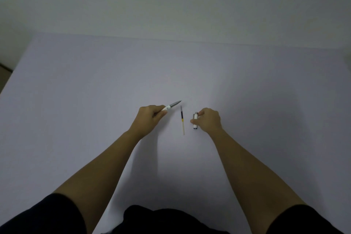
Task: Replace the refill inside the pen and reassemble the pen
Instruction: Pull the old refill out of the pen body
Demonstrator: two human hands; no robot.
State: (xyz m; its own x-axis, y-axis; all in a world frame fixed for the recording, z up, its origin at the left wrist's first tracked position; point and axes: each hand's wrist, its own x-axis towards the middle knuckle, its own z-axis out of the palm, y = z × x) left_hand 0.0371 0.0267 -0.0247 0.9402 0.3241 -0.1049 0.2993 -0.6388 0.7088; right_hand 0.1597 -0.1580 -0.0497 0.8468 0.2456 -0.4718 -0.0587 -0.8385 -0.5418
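Dark sleeves [43, 214] are framing the near edge. The left hand [147, 118] is gripping the pen [171, 106], tip pointing away; the right hand [208, 119] is pinching the cap [195, 120]. The refill [182, 119] is lying on the table [95, 91] between them.

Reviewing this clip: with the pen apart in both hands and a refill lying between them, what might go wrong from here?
1. The loose refill lies on the table between the hands; a wrist could nudge it and it might roll.
2. The left hand holds the tip section and the right hand holds the short barrel piece; neither is free to pick up the refill.
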